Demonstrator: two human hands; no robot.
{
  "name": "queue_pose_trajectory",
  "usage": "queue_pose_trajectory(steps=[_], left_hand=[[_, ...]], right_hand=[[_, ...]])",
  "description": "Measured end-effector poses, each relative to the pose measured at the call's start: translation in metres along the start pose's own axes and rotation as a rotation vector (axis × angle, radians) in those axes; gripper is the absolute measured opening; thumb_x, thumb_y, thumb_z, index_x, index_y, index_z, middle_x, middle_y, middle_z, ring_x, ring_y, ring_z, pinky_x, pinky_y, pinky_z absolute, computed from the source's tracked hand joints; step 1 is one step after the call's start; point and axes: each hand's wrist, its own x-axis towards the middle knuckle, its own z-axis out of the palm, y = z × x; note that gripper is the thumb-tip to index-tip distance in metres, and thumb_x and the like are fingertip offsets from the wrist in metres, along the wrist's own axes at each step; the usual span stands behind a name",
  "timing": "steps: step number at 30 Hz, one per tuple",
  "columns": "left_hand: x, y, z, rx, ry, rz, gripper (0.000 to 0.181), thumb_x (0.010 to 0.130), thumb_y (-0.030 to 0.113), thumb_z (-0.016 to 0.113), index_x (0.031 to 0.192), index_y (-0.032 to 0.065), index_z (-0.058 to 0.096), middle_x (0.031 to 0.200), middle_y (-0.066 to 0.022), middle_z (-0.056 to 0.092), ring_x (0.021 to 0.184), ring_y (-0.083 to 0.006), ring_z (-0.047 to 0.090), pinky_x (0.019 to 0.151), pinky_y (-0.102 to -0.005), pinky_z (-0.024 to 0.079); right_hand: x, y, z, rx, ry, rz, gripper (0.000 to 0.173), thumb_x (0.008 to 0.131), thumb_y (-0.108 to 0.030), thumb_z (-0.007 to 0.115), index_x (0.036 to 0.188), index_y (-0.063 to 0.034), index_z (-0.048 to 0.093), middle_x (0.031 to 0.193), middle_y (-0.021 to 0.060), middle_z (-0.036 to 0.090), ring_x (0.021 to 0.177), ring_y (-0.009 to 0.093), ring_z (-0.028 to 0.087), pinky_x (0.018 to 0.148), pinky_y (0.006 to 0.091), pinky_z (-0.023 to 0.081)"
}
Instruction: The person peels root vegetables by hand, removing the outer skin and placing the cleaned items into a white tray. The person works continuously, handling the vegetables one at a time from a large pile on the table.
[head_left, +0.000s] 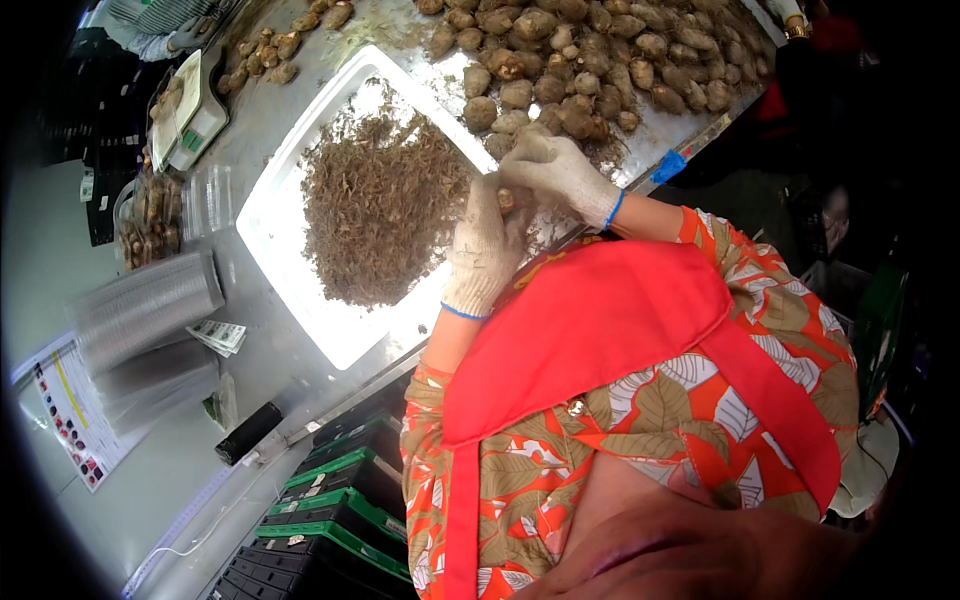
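My left hand (484, 247), in a knitted cotton glove with a blue cuff edge, is shut around a small brown taro corm (507, 200) at the near right rim of a white plastic tray (289, 161). My right hand (553, 166), gloved the same way, bends its fingers just above the corm. Whether it grips anything is hidden by the glove. Brown fibrous peelings (382, 202) are heaped in the tray. Beyond my right hand lies a large pile of hairy taro corms (577, 60) on the metal table (259, 270).
Left of the tray are a weighing scale (187, 112), bagged corms (150, 217), stacked clear plastic containers (146, 307) and printed labels (217, 336). Black and green crates (330, 517) stand below the table edge. Another person's gloved hand (191, 34) is at the far left.
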Motion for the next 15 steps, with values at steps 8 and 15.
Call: queue_pose_trajectory(steps=[8, 15], left_hand=[[0.01, 0.001, -0.014, -0.659, 0.135, -0.214, 0.047, 0.08, -0.005, 0.067, 0.122, 0.0005, 0.048, 0.108, -0.01, 0.059, 0.096, -0.0163, 0.065, 0.082, -0.0282, 0.057], [0.007, 0.009, -0.023, -0.818, -0.052, -0.357, 0.052, 0.076, -0.004, 0.07, 0.124, 0.0001, 0.052, 0.106, -0.0083, 0.062, 0.097, -0.0187, 0.063, 0.085, -0.0327, 0.054]], right_hand=[[0.027, -0.031, -0.004, -0.417, 0.068, -0.468, 0.03, 0.1, -0.03, 0.059, 0.113, -0.0036, 0.069, 0.086, 0.0042, 0.069, 0.075, 0.015, 0.066, 0.067, 0.0297, 0.054], [0.025, -0.028, 0.028, -0.73, 0.031, -0.637, 0.024, 0.1, -0.027, 0.058, 0.112, -0.0104, 0.07, 0.102, 0.0072, 0.072, 0.094, 0.019, 0.07, 0.082, 0.033, 0.055]])
